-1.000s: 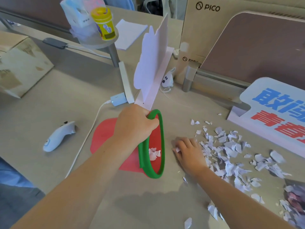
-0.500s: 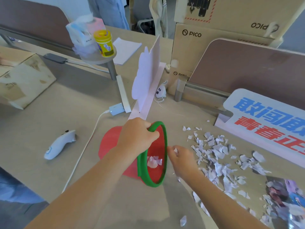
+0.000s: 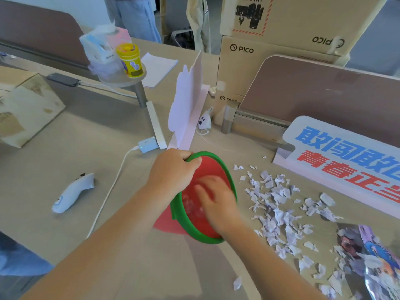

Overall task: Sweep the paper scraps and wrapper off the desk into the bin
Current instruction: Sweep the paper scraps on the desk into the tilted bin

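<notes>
A small red bin (image 3: 211, 167) with a green rim lies tipped on its side on the desk, mouth facing right. My left hand (image 3: 171, 172) grips its upper rim. My right hand (image 3: 213, 197) is inside the bin's mouth, blurred, fingers spread over a few white scraps lying in the bin. A wide scatter of white paper scraps (image 3: 279, 204) covers the desk to the right of the bin. A shiny printed wrapper (image 3: 372, 258) lies at the lower right among more scraps. One stray scrap (image 3: 237, 283) sits near the front edge.
A white sign with blue and red characters (image 3: 346, 156) borders the scraps at the back right. A white controller (image 3: 72, 192) and a charger with cable (image 3: 148, 145) lie on the left. A folded white card (image 3: 188, 105) stands behind the bin. Cardboard boxes (image 3: 270, 29) rise beyond.
My right hand moved left from the scrap pile into the bin's mouth, carrying scraps in. The left hand tilted the bin's opening more upward and toward the right. The view shifted downward.
</notes>
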Tool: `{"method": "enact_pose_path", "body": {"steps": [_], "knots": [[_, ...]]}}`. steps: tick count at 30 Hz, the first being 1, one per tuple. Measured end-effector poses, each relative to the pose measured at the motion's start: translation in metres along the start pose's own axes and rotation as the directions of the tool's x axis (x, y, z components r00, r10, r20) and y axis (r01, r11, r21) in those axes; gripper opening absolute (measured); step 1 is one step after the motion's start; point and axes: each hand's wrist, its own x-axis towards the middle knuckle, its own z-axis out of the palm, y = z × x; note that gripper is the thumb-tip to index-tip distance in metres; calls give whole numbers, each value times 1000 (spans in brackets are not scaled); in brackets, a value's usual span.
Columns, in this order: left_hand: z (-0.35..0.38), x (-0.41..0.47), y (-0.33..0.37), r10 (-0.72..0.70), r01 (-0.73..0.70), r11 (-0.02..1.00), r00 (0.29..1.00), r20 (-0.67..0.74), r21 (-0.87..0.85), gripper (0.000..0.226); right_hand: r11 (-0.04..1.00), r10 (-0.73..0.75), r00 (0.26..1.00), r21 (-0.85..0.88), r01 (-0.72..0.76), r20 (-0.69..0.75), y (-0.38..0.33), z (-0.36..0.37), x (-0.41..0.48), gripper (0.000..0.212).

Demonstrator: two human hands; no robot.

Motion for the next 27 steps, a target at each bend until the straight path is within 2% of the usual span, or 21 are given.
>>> {"method": "enact_pose_path", "body": {"steps": [2, 4, 6, 8, 10, 13, 18, 21, 23, 27], "knots": [[-1, -5, -3, 60, -58, 998, 997, -53, 33, 30, 984, 143, 945, 146, -103, -294, 5, -28, -13, 11], [-1, -7, -5, 128, -117, 989, 983, -134, 87, 29, 931, 353, 834, 250, -267, -423, 29, -46, -22, 13], [0, -7, -6, 177, -151, 977, 968, -176, 152, 26, 897, 434, 810, 104, -429, -395, 62, -47, -31, 17], [5, -6, -7, 182, -152, 973, 969, -169, 173, 26, 847, 417, 850, -201, -492, -322, 88, -34, -41, 27], [11, -5, -11, 176, -151, 973, 974, -144, 173, 26, 771, 354, 910, -483, -416, -218, 107, -13, -48, 39], [17, -4, -14, 169, -148, 976, 978, -122, 161, 24, 673, 296, 946, -675, -303, -130, 119, 15, -48, 61], [19, 1, -12, 172, -154, 977, 979, -111, 149, 25, 571, 301, 952, -789, -228, -58, 124, 27, -41, 64], [20, 1, -11, 167, -151, 974, 982, -89, 168, 25, 545, 359, 922, -770, -332, -144, 137, 13, -48, 68], [21, 0, -10, 163, -146, 973, 983, -83, 177, 27, 530, 348, 911, -755, -387, -223, 143, -3, -54, 74], [27, 4, -4, 179, -164, 967, 982, -64, 195, 30, 524, 309, 918, -761, -383, -249, 157, -32, -58, 83]]}}
